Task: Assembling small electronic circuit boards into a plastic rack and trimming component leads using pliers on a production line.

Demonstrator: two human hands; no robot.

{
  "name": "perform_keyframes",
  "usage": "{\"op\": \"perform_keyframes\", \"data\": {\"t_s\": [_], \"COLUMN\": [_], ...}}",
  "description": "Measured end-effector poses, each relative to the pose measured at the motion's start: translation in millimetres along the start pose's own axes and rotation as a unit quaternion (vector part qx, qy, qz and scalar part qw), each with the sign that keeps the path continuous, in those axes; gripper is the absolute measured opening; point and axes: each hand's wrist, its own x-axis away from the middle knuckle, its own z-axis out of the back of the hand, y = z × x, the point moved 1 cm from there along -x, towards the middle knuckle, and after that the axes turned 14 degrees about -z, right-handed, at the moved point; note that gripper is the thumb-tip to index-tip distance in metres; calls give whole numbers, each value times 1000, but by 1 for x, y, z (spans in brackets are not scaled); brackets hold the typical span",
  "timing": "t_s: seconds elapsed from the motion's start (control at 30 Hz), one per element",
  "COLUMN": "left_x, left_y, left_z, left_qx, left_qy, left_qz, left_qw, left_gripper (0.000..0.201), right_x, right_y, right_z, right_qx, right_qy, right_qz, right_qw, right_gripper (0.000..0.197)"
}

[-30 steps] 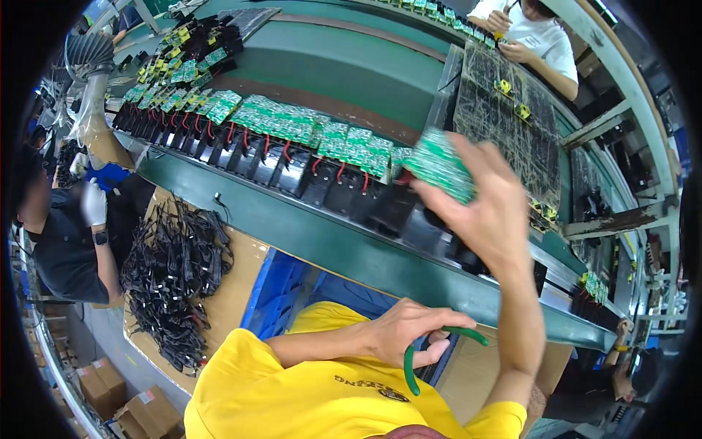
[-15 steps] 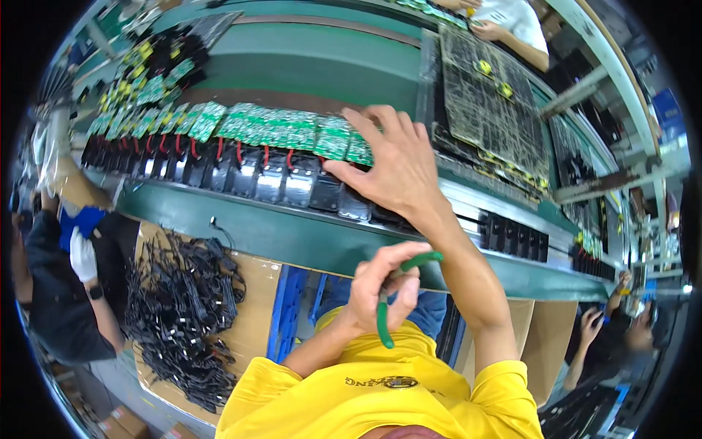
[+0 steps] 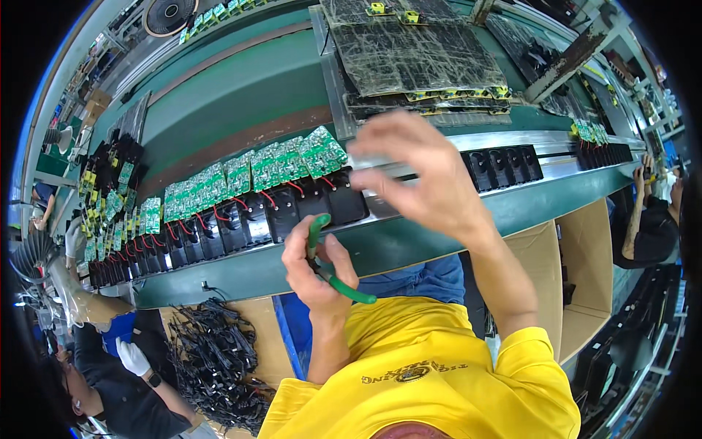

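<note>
My left hand [image 3: 316, 272] is closed around a small pair of green-handled pliers [image 3: 338, 285]; its jaws are hidden in my fingers. My right hand [image 3: 431, 175], smeared by motion, hovers just past the right end of a row of green circuit boards [image 3: 272, 165]. Its thumb and fingers are apart, and I see nothing in them. Short red wires join the boards to black plastic housings [image 3: 296, 214] lined up along the near side of the bench. The last board [image 3: 322, 151] sits close to my right fingertips.
Stacked dark sheets [image 3: 420, 55] lie beyond my right hand. More black housings [image 3: 502, 167] stand on the metal rail to the right. A heap of black cables [image 3: 212, 355] is at lower left, near a gloved co-worker [image 3: 135, 358]. An open cardboard box [image 3: 585, 271] stands at right.
My right hand has lifted off the boards to the right end of the row. The view has swung, so the row sits further left. The pliers stay in my left hand.
</note>
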Motion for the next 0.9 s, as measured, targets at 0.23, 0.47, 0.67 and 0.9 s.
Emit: {"op": "perform_keyframes", "data": {"t_s": [0.23,0.47,0.67,0.9], "left_x": [-5,5,7,-10], "left_y": [0,31,72,133], "left_z": [12,-8,-66,-133], "left_qx": [-45,112,236,182], "left_qy": [-42,54,-26,-485], "left_qz": [-9,69,117,-91], "left_qw": [998,990,964,850], "left_gripper": [50,55,70,85], "right_x": [37,45,90,150], "right_y": [17,38,2,22], "right_z": [-25,-31,55,116], "right_qx": [196,241,-204,-320], "right_qy": [-30,-48,1,148], "right_qz": [117,133,-11,-248], "right_qw": [973,960,979,902], "right_gripper": [23,27,61,67]}}
